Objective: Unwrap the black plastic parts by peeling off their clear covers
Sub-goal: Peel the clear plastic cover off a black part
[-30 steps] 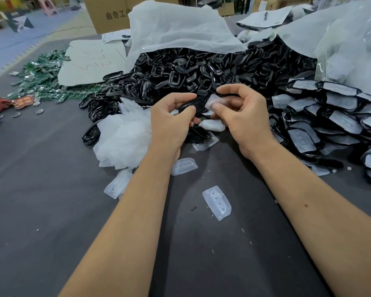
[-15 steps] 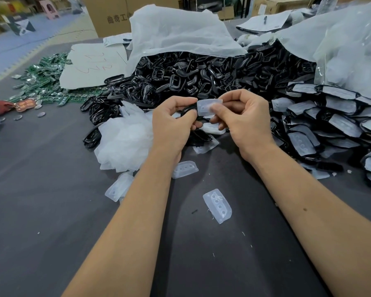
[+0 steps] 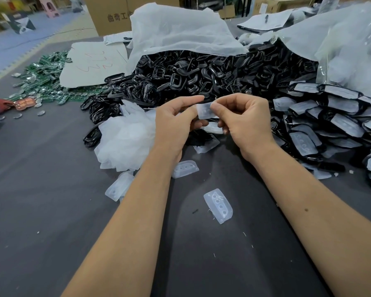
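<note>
My left hand (image 3: pixel 176 123) and my right hand (image 3: pixel 244 123) meet above the table's middle. Between them is a clear cover (image 3: pixel 204 112), pinched by my right thumb and forefinger. My left fingers curl round a black plastic part, mostly hidden behind them and the cover. Bare black parts (image 3: pixel 201 76) are heaped just behind my hands. Covered parts (image 3: pixel 334 118) are stacked to the right. Peeled covers form a white heap (image 3: pixel 124 140) on the left, and three lie loose (image 3: pixel 219 205) (image 3: pixel 184 168) (image 3: pixel 118 187) near my forearms.
The dark grey table (image 3: pixel 51 211) stretches toward me. Green circuit boards (image 3: pixel 43 76) and a white sheet (image 3: pixel 92 65) lie at the far left. A white bag (image 3: pixel 180 33) drapes over the black heap, a clear bag (image 3: pixel 351 50) stands at the right, and a cardboard box (image 3: pixel 109 13) stands behind.
Both hands have risen slightly. The clear cover has come further up into view between my thumbs, while the black part has slipped behind my left fingers.
</note>
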